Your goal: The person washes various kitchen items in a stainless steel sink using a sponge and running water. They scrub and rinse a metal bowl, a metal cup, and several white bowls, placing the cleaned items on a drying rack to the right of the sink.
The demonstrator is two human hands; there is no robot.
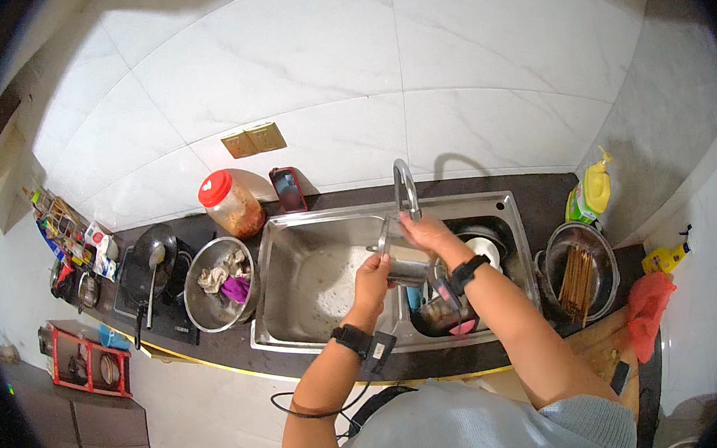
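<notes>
Over the divider of a double stainless steel sink [274, 281], my left hand [372, 280] grips a metal cup-like vessel [408, 272] by its near left side. My right hand [425, 232] is raised just below the spout of the chrome faucet [402, 186], at the far side of the vessel; whether it holds anything is unclear. A flat metal piece [385, 234] stands up between the hands, its link to the vessel unclear. White foam [344, 288] lies in the left basin. The right basin holds a white bowl [484, 251], a pan and other dishes, partly hidden by my right arm.
Left of the sink are a steel bowl with cloths [191, 294], a wok [147, 266] on the cooktop, a red-lidded jar [234, 208] and a propped phone [288, 190]. At right stand a pot with chopsticks [607, 255], a soap bottle [591, 193] and a red bag [650, 315].
</notes>
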